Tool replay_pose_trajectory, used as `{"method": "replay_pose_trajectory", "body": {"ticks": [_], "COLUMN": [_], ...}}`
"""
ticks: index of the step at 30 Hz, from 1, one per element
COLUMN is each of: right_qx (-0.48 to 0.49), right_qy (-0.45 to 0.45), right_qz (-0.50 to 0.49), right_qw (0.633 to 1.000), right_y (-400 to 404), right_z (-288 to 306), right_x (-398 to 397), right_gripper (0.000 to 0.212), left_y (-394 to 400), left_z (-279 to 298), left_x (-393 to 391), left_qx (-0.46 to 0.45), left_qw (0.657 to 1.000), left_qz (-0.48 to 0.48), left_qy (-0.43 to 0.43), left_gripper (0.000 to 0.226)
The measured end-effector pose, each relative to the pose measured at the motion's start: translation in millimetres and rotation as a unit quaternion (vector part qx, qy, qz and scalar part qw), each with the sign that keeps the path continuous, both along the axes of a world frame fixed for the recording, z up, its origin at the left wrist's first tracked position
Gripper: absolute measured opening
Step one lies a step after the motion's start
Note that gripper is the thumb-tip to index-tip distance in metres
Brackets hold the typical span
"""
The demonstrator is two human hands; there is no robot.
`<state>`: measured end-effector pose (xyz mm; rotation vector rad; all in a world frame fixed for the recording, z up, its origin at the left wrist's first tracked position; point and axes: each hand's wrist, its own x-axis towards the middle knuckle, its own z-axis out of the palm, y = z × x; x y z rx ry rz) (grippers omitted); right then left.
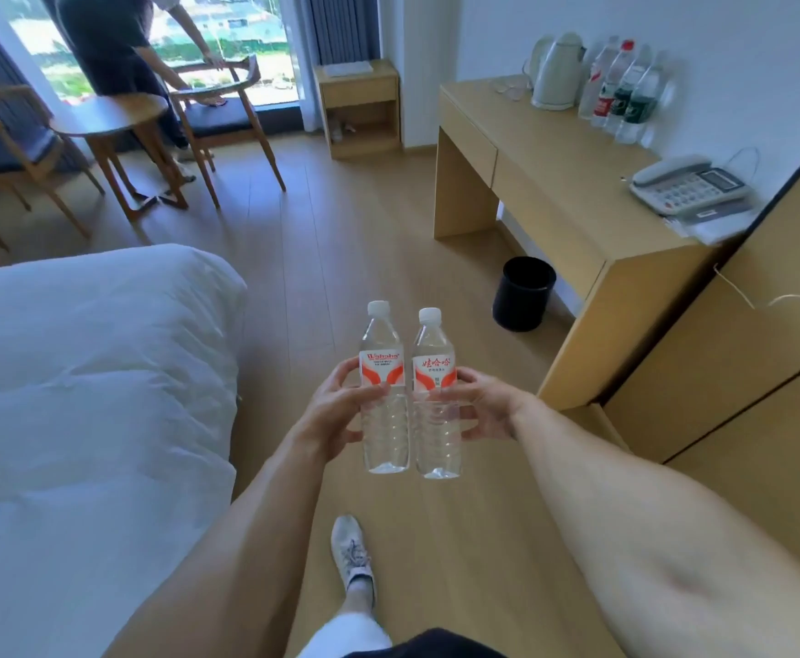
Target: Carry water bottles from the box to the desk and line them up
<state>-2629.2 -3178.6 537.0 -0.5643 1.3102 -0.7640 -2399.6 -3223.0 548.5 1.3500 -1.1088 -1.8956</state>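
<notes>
The left hand point(336, 410) is curling round one upright Wahaha bottle point(384, 396), the right hand point(479, 403) round its twin point(436, 401) — each grip wrapping mid-body, caps up. The counter point(555, 149) is lying ahead and rightward — nearer the right hand, with bottles point(626, 92) already lining its far end.

Ahead on my right stands the wooden surface point(555, 149) against the wall. On its far end sit a pale kettle point(556, 71) and, just beside it, a row of water bottles point(623, 90) close together by the wall. Nearer me a telephone point(690, 187) rests on some papers point(707, 227). On the floor point(341, 220) beside the surface stands a black bin point(524, 293).
</notes>
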Motion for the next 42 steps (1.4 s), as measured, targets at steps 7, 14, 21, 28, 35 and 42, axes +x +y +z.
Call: {"method": "replay_pose_trajectory", "body": {"ticks": [7,14,21,28,35,42], "right_qx": [0.01,0.004,0.006,-0.005,-0.018,-0.024], "right_qy": [0.024,0.027,0.031,0.038,0.012,0.026], "right_qz": [-0.078,-0.16,-0.218,-0.226,-0.231,-0.25], "right_qw": [0.997,0.987,0.975,0.973,0.973,0.968], "right_y": [-115.7,-225.8,-298.6,-385.1,-476.6,-538.8], "right_z": [-2.0,19.1,19.6,-4.1,2.3,15.5], "right_x": [-36.1,-64.3,-109.9,-185.4,-259.8,-321.2], "right_gripper": [0.061,0.056,0.053,0.054,0.055,0.056], "left_y": [-145.2,-283.0,-383.7,-480.3,-571.5,-643.2], "left_z": [-12.7,4.6,-0.1,-12.0,4.4,14.9], "left_x": [-45.1,-88.5,-150.8,-230.8,-307.3,-374.6], "left_qx": [0.011,-0.005,0.008,0.009,0.011,-0.003], "left_qw": [0.997,0.986,0.976,0.969,0.968,0.962], "left_qz": [-0.071,-0.165,-0.218,-0.248,-0.25,-0.274], "left_qy": [0.013,0.018,0.01,-0.002,-0.018,-0.011], "left_gripper": [0.057,0.064,0.052,0.054,0.057,0.058]}}
